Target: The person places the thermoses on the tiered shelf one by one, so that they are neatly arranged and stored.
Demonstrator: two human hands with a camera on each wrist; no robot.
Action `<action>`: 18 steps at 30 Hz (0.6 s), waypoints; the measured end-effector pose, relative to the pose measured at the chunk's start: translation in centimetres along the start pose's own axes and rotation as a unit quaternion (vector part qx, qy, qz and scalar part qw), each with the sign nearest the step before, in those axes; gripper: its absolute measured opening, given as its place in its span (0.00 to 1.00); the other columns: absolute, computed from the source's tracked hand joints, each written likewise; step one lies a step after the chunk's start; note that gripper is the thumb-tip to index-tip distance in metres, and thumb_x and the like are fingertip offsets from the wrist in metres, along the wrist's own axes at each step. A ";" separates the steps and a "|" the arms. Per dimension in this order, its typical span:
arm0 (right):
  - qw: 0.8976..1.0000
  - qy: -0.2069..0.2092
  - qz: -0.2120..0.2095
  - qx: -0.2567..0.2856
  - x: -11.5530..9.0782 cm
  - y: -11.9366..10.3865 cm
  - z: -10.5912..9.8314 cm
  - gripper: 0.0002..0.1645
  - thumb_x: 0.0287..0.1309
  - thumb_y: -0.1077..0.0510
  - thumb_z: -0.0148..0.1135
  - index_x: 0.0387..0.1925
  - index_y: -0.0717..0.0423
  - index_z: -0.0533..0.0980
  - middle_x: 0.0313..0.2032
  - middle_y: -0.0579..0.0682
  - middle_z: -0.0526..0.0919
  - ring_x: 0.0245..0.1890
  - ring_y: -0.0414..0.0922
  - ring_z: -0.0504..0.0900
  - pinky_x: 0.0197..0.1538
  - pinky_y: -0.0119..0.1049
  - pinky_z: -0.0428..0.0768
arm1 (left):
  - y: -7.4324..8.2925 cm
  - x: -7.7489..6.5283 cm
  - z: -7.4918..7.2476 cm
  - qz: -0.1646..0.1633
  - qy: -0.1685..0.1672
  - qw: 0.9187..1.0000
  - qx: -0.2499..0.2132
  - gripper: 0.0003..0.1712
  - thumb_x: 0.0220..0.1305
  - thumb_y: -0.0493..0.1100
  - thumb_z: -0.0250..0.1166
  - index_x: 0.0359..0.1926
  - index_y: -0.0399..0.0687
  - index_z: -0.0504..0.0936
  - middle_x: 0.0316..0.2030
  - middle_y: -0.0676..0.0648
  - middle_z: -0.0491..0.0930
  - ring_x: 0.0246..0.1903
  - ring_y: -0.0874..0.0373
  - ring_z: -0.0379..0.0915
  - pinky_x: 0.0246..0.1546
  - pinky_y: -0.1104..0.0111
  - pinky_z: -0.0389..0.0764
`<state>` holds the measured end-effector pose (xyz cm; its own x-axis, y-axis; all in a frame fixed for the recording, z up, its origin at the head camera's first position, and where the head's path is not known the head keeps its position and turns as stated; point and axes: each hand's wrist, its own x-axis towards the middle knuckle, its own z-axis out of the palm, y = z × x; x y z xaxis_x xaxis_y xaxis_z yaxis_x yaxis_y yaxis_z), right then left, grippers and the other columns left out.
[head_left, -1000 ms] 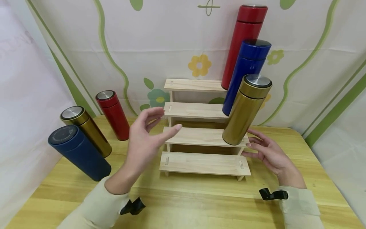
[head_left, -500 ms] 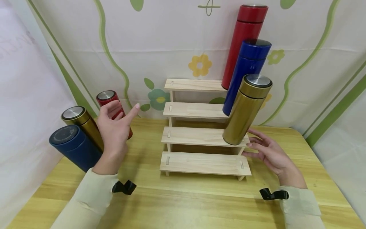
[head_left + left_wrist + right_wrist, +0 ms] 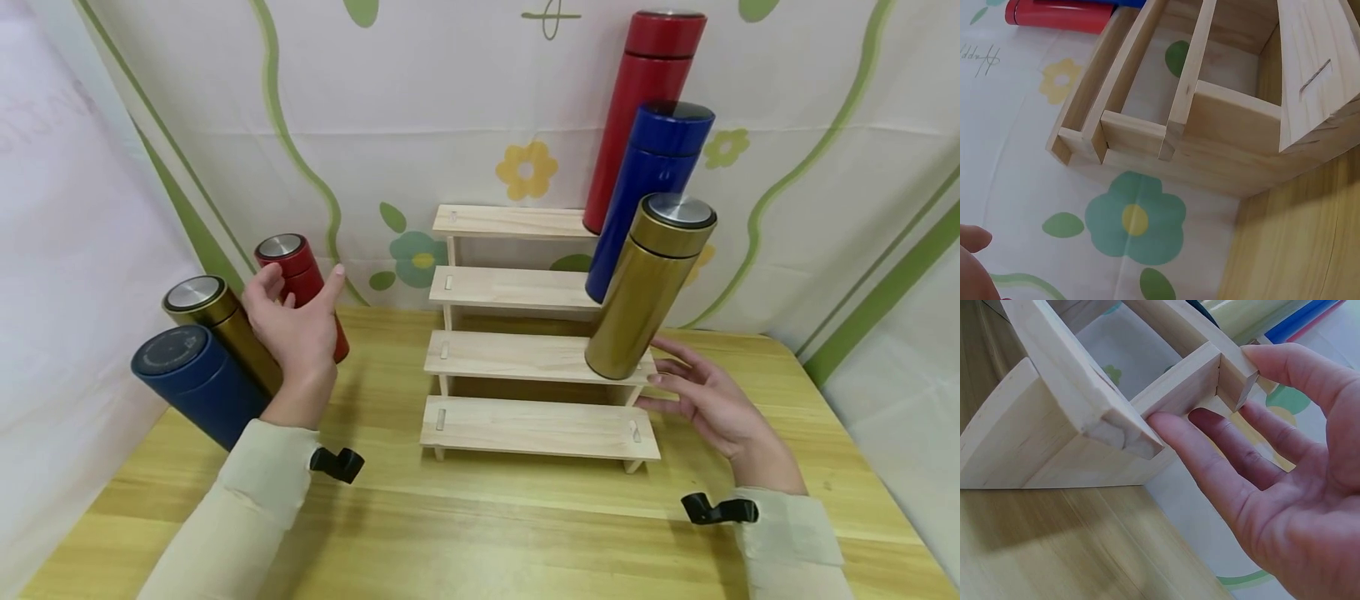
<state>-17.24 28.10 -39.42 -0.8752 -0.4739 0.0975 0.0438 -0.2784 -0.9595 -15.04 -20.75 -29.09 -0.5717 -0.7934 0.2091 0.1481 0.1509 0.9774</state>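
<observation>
My left hand (image 3: 296, 333) reaches in front of a standing red thermos bottle (image 3: 303, 279), fingers bent at its left side and thumb sticking out to its right. Only a little of this hand shows in the left wrist view. My right hand (image 3: 705, 404) is at the right end of a four-step wooden display stand (image 3: 517, 354); in the right wrist view its fingertips (image 3: 1166, 428) touch the shelf ends, with a shelf end between thumb and finger. A gold thermos (image 3: 645, 292), a blue thermos (image 3: 652, 192) and a tall red thermos (image 3: 648, 108) stand on the upper steps' right ends.
Left of my left hand stand a dark blue thermos (image 3: 198, 383) and a gold thermos (image 3: 225, 325), close together on the wooden table (image 3: 480, 533). A patterned cloth (image 3: 465, 100) hangs behind the stand.
My left hand has moved left, away from the stand, to the red thermos on the table, shifting slightly upward at the end. My right hand and the bottles have stayed put.
</observation>
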 end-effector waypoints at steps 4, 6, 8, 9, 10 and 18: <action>1.000 0.001 0.000 -0.001 -0.1 0.0 -0.1 0.31 0.79 0.74 0.48 0.74 0.47 0.69 0.53 0.46 0.77 0.49 0.37 0.84 0.57 0.49 0.90 | -0.2 0.3 0.1 0.000 0.018 1.000 0.011 0.42 0.61 0.49 0.81 0.72 0.52 0.70 0.72 0.52 0.69 0.72 0.62 0.65 0.74 0.70 0.71; 1.000 0.002 0.000 -0.002 -0.1 0.0 0.0 0.31 0.78 0.74 0.49 0.74 0.47 0.69 0.53 0.46 0.77 0.49 0.37 0.84 0.57 0.49 0.90 | -0.3 0.6 0.1 -0.001 0.024 1.000 0.018 0.43 0.61 0.50 0.81 0.72 0.52 0.69 0.72 0.53 0.68 0.72 0.63 0.64 0.74 0.71 0.71; 1.000 0.003 0.002 -0.002 -0.1 0.0 0.0 0.32 0.78 0.74 0.49 0.74 0.47 0.69 0.54 0.46 0.77 0.49 0.38 0.84 0.57 0.49 0.90 | -0.6 0.8 0.2 -0.001 0.029 0.999 0.021 0.44 0.61 0.50 0.81 0.73 0.52 0.69 0.73 0.53 0.67 0.72 0.63 0.64 0.73 0.71 0.71; 1.000 0.003 0.002 -0.003 -0.1 0.0 0.0 0.32 0.78 0.74 0.49 0.74 0.47 0.69 0.54 0.46 0.77 0.49 0.38 0.84 0.57 0.49 0.90 | -0.7 1.0 0.2 0.001 0.031 0.999 0.022 0.45 0.61 0.51 0.81 0.73 0.52 0.68 0.73 0.53 0.67 0.72 0.63 0.63 0.73 0.71 0.70; 1.000 0.005 0.003 -0.003 -0.1 0.0 0.0 0.32 0.78 0.74 0.49 0.74 0.47 0.69 0.54 0.46 0.77 0.49 0.38 0.84 0.57 0.49 0.90 | -0.8 1.2 0.3 0.001 0.031 0.999 0.024 0.45 0.61 0.51 0.81 0.74 0.53 0.67 0.73 0.53 0.66 0.73 0.63 0.62 0.73 0.70 0.70; 1.000 0.012 0.011 -0.004 -0.1 0.0 0.1 0.31 0.79 0.73 0.50 0.74 0.46 0.69 0.55 0.48 0.76 0.48 0.38 0.85 0.57 0.49 0.90 | -0.9 2.2 1.3 -0.017 0.026 0.999 0.018 0.51 0.61 0.49 0.82 0.77 0.57 0.61 0.76 0.54 0.60 0.75 0.64 0.60 0.72 0.71 0.72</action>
<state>-17.12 28.06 -39.37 -0.8849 -0.4606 0.0699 0.0594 -0.2604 -0.9637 -17.50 -21.88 -29.49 -0.5327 -0.8282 0.1743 0.0989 0.1436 0.9847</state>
